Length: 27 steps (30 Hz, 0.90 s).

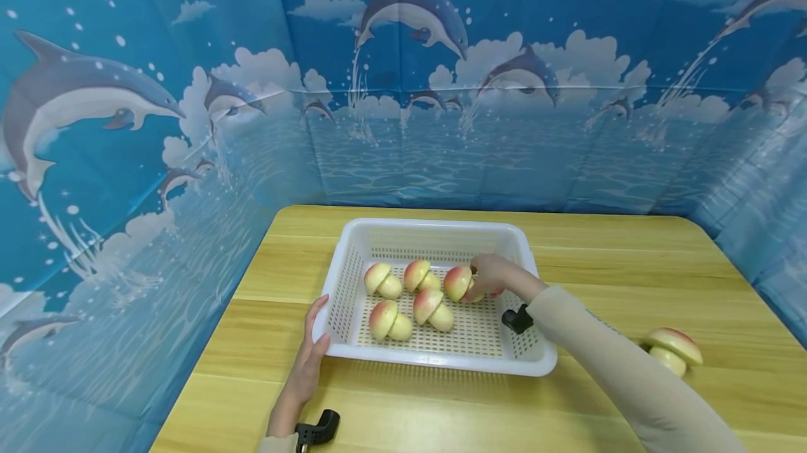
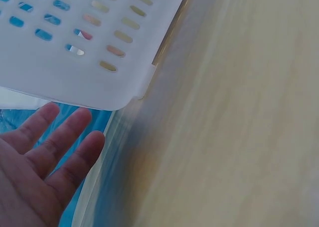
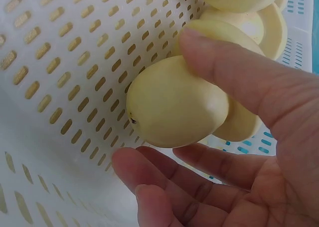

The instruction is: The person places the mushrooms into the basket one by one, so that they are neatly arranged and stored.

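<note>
A white perforated plastic basket (image 1: 441, 362) sits on the table with several toy mushrooms (image 1: 429, 307) inside, pale-stemmed with yellow and pink caps. At its near left corner, my left hand (image 1: 307, 362) rests against the outer wall; in the left wrist view its fingers (image 2: 75, 159) are extended by the basket edge. Inside the basket's right half, my right hand (image 1: 498, 276) reaches down among the mushrooms. In the right wrist view its thumb lies along a toy mushroom (image 3: 174, 105), with the loosely bent fingers (image 3: 154, 174) spread below it. The palm side hides part of that cap.
Another toy mushroom (image 1: 673, 351) lies on the wooden table (image 1: 630, 257) to the right of the basket, partly behind my right sleeve (image 1: 621, 362). A blue dolphin-print curtain (image 1: 403, 152) hangs behind the table and along its sides.
</note>
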Each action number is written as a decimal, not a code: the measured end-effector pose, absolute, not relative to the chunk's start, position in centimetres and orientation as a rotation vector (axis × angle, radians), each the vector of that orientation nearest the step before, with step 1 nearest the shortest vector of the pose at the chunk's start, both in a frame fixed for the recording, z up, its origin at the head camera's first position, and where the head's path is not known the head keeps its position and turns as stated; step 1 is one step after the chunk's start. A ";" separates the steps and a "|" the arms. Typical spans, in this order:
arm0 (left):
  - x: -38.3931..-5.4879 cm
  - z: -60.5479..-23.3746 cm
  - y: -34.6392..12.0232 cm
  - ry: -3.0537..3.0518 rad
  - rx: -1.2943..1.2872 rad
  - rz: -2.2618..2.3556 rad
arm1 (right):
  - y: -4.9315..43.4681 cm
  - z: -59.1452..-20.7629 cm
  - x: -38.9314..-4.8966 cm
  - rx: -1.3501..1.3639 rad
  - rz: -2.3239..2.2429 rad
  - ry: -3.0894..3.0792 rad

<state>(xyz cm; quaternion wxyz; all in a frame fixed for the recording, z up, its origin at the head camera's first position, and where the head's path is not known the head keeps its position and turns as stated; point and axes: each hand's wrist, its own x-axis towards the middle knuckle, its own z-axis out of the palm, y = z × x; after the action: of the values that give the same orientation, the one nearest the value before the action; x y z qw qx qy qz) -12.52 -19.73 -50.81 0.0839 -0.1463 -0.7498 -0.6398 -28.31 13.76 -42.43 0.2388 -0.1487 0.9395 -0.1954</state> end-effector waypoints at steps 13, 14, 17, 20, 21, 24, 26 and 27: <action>-12.7 -50.7 -19.5 -2.186 -0.461 -1.863 | 13.7 -42.4 -28.3 -0.385 -0.510 2.568; -12.7 -50.7 -19.5 -2.175 -0.463 -1.854 | 13.7 -42.4 -28.3 -0.384 -0.508 2.569; -12.7 -50.5 -19.3 -2.147 -0.471 -1.809 | 13.7 -42.3 -28.3 -0.382 -0.511 2.571; -12.8 -50.4 -19.1 -2.125 -0.475 -1.725 | 13.7 -42.3 -28.2 -0.394 -0.511 2.583; -12.8 -50.4 -19.1 -2.115 -0.481 -1.694 | 13.8 -42.3 -28.2 -0.393 -0.514 2.582; -12.9 -50.5 -19.0 -2.085 -0.494 -1.600 | 13.8 -42.3 -28.2 -0.398 -0.503 2.581; -13.0 -50.5 -19.0 -2.068 -0.504 -1.564 | 13.7 -42.4 -28.2 -0.394 -0.498 2.573; -13.0 -50.5 -19.0 -2.059 -0.509 -1.548 | 13.7 -42.4 -28.2 -0.392 -0.497 2.569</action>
<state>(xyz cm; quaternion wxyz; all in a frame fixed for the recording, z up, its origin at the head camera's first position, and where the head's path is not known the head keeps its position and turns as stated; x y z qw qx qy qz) -13.02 -19.00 -50.54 0.2549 -0.1876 -0.7582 -0.5700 -28.24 13.73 -42.40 0.2456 -0.1435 0.9412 -0.1821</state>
